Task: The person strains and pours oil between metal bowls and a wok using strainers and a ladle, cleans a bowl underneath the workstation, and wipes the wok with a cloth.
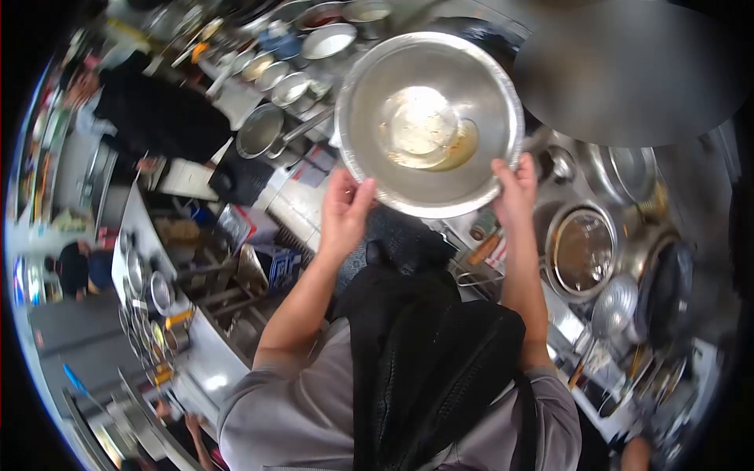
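Note:
A large stainless steel mixing bowl (pixel 377 86) is held up in front of me by its rim. A small pool of yellowish liquid (pixel 458 151) lies on its bottom. My left hand (pixel 346 208) grips the lower left of the rim, thumb toward the inside. On the lower right, my right hand (pixel 514 188) pinches the rim with the thumb on top. The fingers beneath the bowl are partly hidden on both hands.
At right stand a pot of brown liquid (pixel 582 250), a perforated ladle (pixel 615 306) and a dark wok (pixel 666 294). A long-handled pan (pixel 260 130) and several small bowls are at upper left. A person in black (pixel 161 110) stands at left, beside a steel counter (pixel 206 353).

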`<state>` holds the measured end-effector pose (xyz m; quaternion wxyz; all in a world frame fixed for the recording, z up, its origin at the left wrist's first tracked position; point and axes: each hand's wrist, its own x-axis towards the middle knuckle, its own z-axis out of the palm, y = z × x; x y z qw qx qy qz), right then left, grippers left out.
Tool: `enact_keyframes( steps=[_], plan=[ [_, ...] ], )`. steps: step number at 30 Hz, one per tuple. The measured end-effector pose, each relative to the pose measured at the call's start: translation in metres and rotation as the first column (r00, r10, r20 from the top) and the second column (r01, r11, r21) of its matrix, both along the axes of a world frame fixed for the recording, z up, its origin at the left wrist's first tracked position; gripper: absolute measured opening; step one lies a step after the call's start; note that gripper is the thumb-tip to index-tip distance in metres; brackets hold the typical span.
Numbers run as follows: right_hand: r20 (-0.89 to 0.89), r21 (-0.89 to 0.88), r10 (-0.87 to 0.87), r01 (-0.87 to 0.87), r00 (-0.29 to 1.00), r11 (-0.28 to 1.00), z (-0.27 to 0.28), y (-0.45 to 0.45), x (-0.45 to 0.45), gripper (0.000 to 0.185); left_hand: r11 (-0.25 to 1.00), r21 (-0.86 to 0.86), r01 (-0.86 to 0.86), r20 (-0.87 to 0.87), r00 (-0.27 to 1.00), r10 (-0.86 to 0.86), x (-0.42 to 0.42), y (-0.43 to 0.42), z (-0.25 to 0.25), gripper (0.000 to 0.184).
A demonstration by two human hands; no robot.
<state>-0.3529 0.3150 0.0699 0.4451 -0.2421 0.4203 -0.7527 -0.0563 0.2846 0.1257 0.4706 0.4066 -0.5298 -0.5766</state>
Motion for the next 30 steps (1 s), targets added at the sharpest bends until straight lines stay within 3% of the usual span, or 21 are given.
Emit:
enact_keyframes(
  steps=[4,8,11,13,15,18,21,23,27,30],
  plan=[
    [-0.052,0.132,0.388,-0.379,0.920,0.916,-0.016,-0.034,0.121,0.016,0.953,0.080,-0.293,0.190,0.943,0.274,0.126,0.052,-0.021,0.017],
    [-0.162,0.256,0.608,-0.562,0.778,0.787,-0.037,-0.035,0.201,0.017,0.833,0.260,-0.489,0.105,0.871,0.479,0.183,0.121,-0.066,0.012],
    [-0.288,0.344,0.686,-0.596,0.668,0.726,-0.075,-0.057,0.244,0.016,0.802,0.313,-0.509,-0.021,0.841,0.541,0.221,0.129,-0.113,0.014],
    [-0.259,0.413,0.740,-0.622,0.620,0.666,-0.056,-0.072,0.295,0.016,0.776,0.338,-0.533,-0.036,0.816,0.577,0.258,0.123,-0.137,0.017],
    [-0.346,0.449,0.782,-0.641,0.518,0.623,-0.093,-0.092,0.345,0.018,0.720,0.346,-0.601,-0.028,0.761,0.648,0.305,0.118,-0.154,0.019],
    [-0.343,0.470,0.842,-0.700,0.417,0.538,-0.121,-0.094,0.443,0.020,0.646,0.332,-0.687,0.019,0.690,0.724,0.384,0.136,-0.176,0.018],
    [-0.382,0.522,0.878,-0.716,0.290,0.464,-0.166,-0.069,0.517,0.023,0.549,0.344,-0.762,0.210,0.632,0.746,0.441,0.185,-0.200,0.021],
    [-0.376,0.608,0.903,-0.681,0.207,0.409,-0.165,-0.049,0.547,0.023,0.477,0.402,-0.782,0.236,0.591,0.771,0.459,0.211,-0.214,0.021],
    [-0.324,0.670,0.927,-0.646,0.189,0.366,-0.201,-0.048,0.562,0.023,0.441,0.601,-0.667,0.137,0.630,0.765,0.473,0.218,-0.269,0.019],
    [-0.335,0.757,0.931,-0.547,0.144,0.357,-0.207,-0.064,0.591,0.024,0.324,0.760,-0.563,0.059,0.556,0.829,0.484,0.198,-0.316,0.017]
  ],
)
